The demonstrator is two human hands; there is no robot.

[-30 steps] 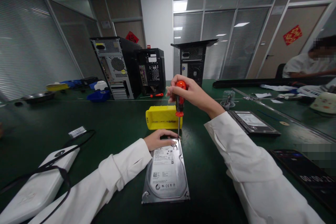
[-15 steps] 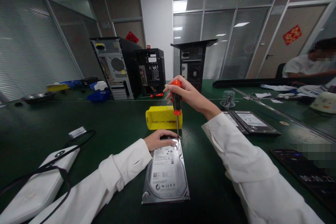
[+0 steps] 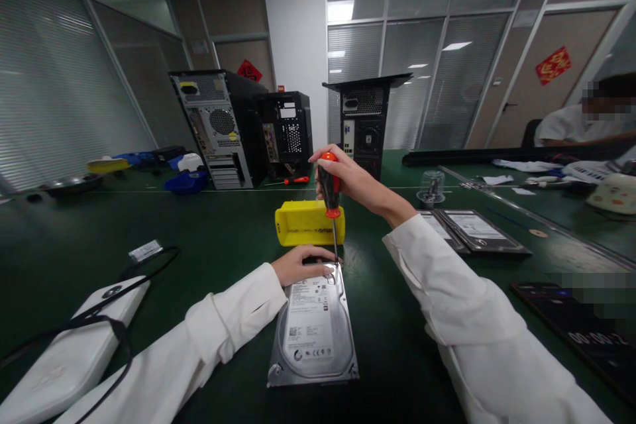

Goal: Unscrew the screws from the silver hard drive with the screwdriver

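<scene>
A silver hard drive with a white label lies flat on the green table in front of me. My left hand is closed over its far end, thumb on the top face and fingers at the far edge. My right hand is wrapped around the black and red handle of a screwdriver, which stands nearly upright. Its tip meets the far right corner of the drive, close to my left fingertips; the screw under it is too small to make out. Just behind the drive is a yellow bin.
Two more hard drives lie to the right, near a clear cup of screws. A phone lies at front right. On the left rests a white power bank with a black cable. Computer cases stand behind; a person sits far right.
The screwdriver handle has tipped slightly left along with my right hand, its tip staying at the drive's corner. My left hand and the drive have hardly moved.
</scene>
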